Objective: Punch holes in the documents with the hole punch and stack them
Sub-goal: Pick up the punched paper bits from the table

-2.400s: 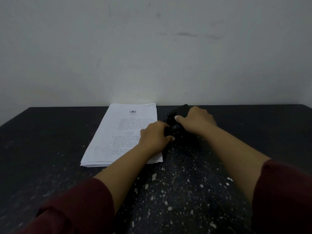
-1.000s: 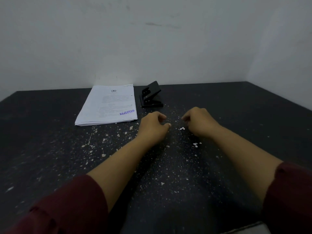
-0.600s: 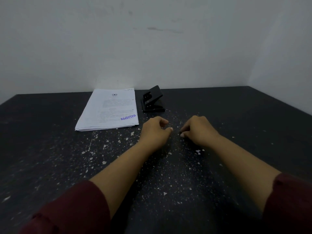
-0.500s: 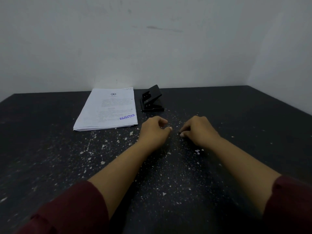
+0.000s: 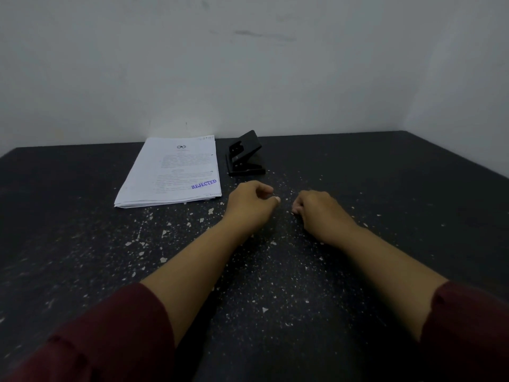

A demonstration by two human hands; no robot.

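Note:
A stack of white printed documents [image 5: 176, 172] with a blue "REJECTED" stamp lies at the back left of the black table [image 5: 385, 205]. Two small punched holes show along the top sheet's right edge. A black hole punch [image 5: 245, 157] stands just right of the stack with its lever raised. My left hand [image 5: 250, 202] rests on the table in front of the punch, fingers loosely curled, holding nothing. My right hand [image 5: 316, 209] rests beside it to the right, also loosely curled and empty. Neither hand touches the punch or the papers.
Small white paper scraps [image 5: 165, 232] and specks are scattered over the table in front of the stack and around my arms. A grey wall [image 5: 248, 78] runs behind the table and along its right edge.
Both hands have let go of the hole punch and drawn back toward me to rest on the table. Over the last half second they have stayed still.

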